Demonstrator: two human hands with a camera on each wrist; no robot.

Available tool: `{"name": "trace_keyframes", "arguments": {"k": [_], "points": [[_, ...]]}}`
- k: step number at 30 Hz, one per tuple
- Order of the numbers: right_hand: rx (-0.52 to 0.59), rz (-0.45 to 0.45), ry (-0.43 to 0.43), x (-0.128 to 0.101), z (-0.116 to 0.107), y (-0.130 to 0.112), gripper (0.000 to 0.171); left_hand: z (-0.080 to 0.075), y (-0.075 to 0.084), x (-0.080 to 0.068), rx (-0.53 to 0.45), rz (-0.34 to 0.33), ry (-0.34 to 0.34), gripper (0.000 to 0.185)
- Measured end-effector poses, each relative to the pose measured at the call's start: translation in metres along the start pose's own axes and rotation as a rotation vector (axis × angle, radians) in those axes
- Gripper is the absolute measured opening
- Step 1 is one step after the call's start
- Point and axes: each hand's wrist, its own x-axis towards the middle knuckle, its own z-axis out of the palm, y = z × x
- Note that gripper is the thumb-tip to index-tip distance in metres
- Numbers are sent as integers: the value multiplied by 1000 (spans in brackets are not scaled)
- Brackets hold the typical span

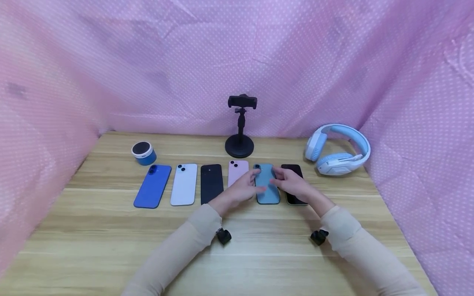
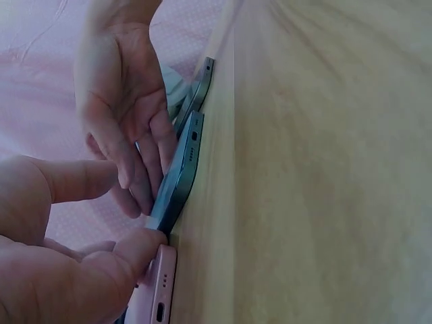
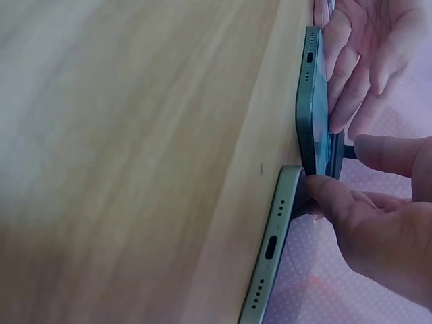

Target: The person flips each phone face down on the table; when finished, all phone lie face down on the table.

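Observation:
A teal phone [image 1: 267,196] lies camera side up on the wooden table, with a hand at each long side. My left hand [image 1: 242,189] reaches over the pink phone [image 1: 238,167], its fingertips at the teal phone's left edge and its thumb stretched above the back. From the other side, my right hand [image 1: 292,183] extends over a dark-faced phone [image 1: 295,200], fingers by the teal phone's right edge. In the right wrist view, that hand's fingertips [image 3: 322,191] are beside the dark-faced phone's pale green frame [image 3: 271,246]. Neither thumb closes on a phone.
Left of the pink phone lie a black phone [image 1: 212,183], a white phone [image 1: 184,185] and a blue phone [image 1: 152,187]. Behind the row stand a small blue speaker [image 1: 144,154], a black phone stand [image 1: 240,144] and blue-white headphones [image 1: 338,162]. Pink dotted cloth [image 1: 177,74] surrounds the table.

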Motion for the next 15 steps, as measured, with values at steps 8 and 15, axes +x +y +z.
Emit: {"name": "trace_keyframes", "arguments": {"k": [8,15], "points": [[167,38,-59,2,4,-5,69,-6,3,-6,16,-34,-24,71],[288,79,-62,-2,-3,-9,68,-3,4,-2,32,-12,-40,71]]}}
